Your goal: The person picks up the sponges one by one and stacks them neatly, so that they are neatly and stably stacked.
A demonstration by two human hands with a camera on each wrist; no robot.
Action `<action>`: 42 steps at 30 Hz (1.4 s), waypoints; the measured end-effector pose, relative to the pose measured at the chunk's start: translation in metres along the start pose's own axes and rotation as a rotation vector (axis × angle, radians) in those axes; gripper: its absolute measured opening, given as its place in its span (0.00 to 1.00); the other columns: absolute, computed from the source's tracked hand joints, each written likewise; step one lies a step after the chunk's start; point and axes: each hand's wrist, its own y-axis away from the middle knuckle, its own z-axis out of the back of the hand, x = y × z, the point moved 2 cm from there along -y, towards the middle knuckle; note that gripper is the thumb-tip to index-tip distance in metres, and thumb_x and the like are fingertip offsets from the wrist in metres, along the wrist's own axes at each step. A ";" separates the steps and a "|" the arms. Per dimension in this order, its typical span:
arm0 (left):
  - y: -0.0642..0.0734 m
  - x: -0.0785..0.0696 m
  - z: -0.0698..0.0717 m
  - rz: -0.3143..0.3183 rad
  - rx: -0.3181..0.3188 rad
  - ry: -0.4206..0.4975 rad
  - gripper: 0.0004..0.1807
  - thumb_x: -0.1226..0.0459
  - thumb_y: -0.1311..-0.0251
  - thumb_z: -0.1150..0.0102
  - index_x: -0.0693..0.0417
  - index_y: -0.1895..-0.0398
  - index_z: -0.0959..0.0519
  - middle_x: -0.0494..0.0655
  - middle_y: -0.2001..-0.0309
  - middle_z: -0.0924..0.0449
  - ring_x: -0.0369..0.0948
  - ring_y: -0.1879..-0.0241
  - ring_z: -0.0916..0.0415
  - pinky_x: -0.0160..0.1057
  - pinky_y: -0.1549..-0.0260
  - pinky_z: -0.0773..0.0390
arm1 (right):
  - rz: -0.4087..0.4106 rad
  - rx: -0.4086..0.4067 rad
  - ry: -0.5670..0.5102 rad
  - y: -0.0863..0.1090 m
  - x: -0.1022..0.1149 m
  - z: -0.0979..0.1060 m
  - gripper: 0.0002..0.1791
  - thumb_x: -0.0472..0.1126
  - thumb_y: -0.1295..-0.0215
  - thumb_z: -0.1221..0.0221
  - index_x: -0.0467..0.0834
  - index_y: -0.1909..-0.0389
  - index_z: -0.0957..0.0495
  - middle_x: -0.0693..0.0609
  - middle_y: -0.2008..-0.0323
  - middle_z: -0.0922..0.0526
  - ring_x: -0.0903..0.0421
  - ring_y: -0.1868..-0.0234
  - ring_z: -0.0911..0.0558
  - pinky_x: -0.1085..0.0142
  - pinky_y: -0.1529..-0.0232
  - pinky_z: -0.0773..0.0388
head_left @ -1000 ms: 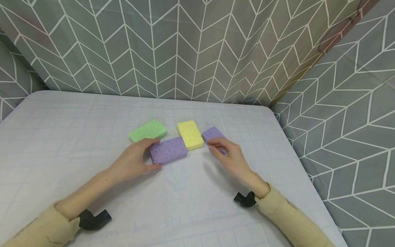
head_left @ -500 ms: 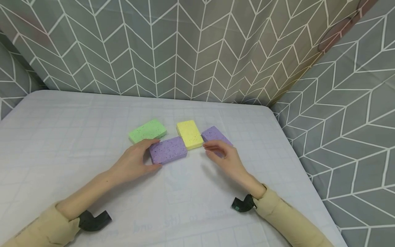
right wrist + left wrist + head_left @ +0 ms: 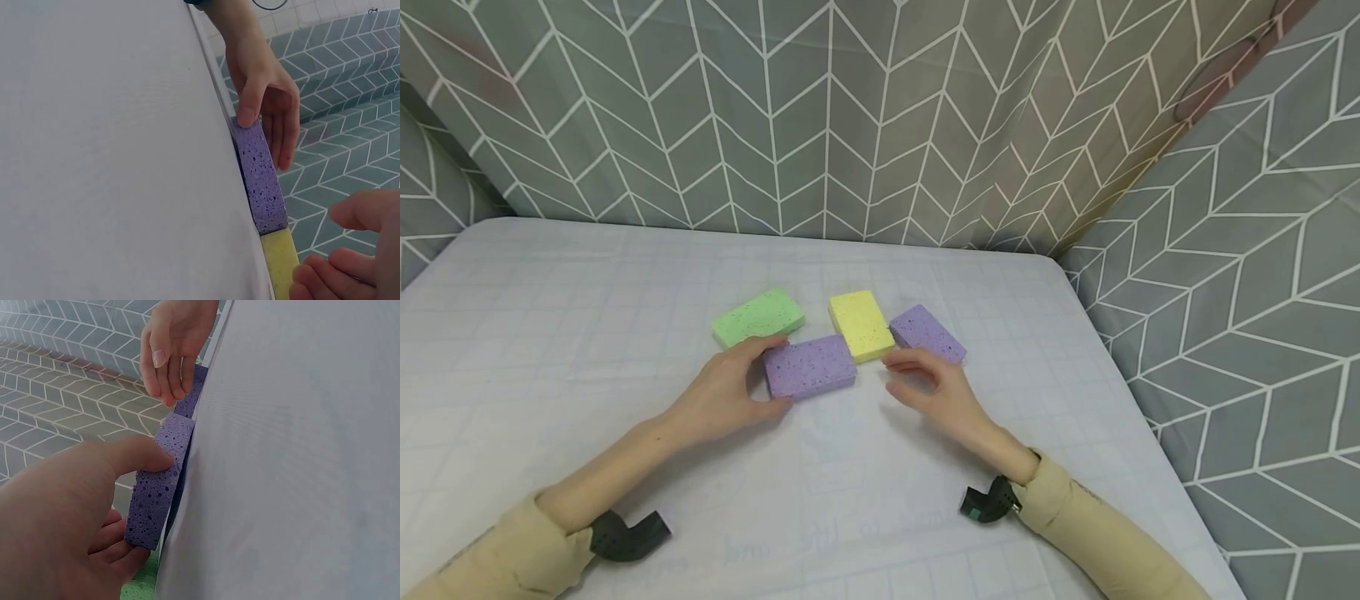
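My left hand [image 3: 730,392] pinches a purple speckled sponge [image 3: 811,367] by its left end, thumb on the near edge and fingers on the far side. In the left wrist view the thumb presses this sponge's [image 3: 161,481] narrow side. Its right end meets the yellow sponge [image 3: 860,323] near that one's front corner. My right hand [image 3: 943,396] hovers with loosely bent fingers and nothing in them, just in front of the yellow sponge and a second purple sponge [image 3: 928,332]. Behind the left fingers lies a green sponge [image 3: 758,315], its front corner partly covered.
All the sponges lie around the middle of a table with a white cloth [image 3: 587,283]. Grey curtains with white chevron lines [image 3: 805,125] hang behind the table and along its right side. A black wrist camera [image 3: 631,536] sticks out below the left sleeve, another [image 3: 988,500] by the right.
My right hand has drawn back leftward and toward me, off the second purple sponge, so more of that sponge shows. My left hand keeps its hold on the other purple sponge, almost still.
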 end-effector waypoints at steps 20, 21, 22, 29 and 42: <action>-0.001 -0.003 -0.001 0.004 0.071 0.194 0.45 0.67 0.57 0.21 0.63 0.32 0.32 0.55 0.36 0.25 0.54 0.35 0.27 0.53 0.35 0.28 | -0.029 0.076 -0.039 0.000 -0.003 -0.005 0.26 0.33 0.39 0.32 0.38 0.39 0.25 0.43 0.41 0.20 0.48 0.38 0.22 0.63 0.32 0.28; -0.001 -0.004 -0.001 0.003 0.080 0.201 0.46 0.67 0.57 0.21 0.62 0.32 0.32 0.54 0.36 0.25 0.53 0.35 0.28 0.52 0.35 0.28 | -0.029 0.084 -0.038 0.000 -0.003 -0.006 0.27 0.33 0.39 0.32 0.38 0.39 0.25 0.43 0.41 0.21 0.48 0.38 0.22 0.63 0.32 0.28; 0.000 -0.004 -0.002 0.000 0.089 0.213 0.45 0.67 0.57 0.21 0.62 0.32 0.32 0.53 0.35 0.25 0.53 0.35 0.28 0.52 0.34 0.28 | -0.029 0.089 -0.036 0.000 -0.003 -0.006 0.28 0.34 0.39 0.32 0.38 0.38 0.26 0.43 0.41 0.21 0.48 0.37 0.22 0.63 0.32 0.29; 0.001 -0.010 -0.003 -0.037 0.099 0.226 0.45 0.67 0.57 0.21 0.61 0.32 0.31 0.52 0.36 0.25 0.51 0.36 0.27 0.51 0.34 0.27 | -0.017 0.106 -0.020 0.000 -0.003 -0.007 0.30 0.35 0.40 0.31 0.38 0.37 0.27 0.45 0.39 0.21 0.50 0.36 0.23 0.65 0.30 0.31; 0.002 -0.018 -0.005 -0.059 0.121 0.213 0.43 0.66 0.57 0.21 0.59 0.33 0.30 0.50 0.37 0.24 0.49 0.37 0.26 0.50 0.34 0.27 | 0.009 0.128 -0.045 0.001 -0.003 -0.007 0.33 0.33 0.41 0.31 0.40 0.34 0.29 0.46 0.37 0.23 0.51 0.33 0.25 0.66 0.28 0.34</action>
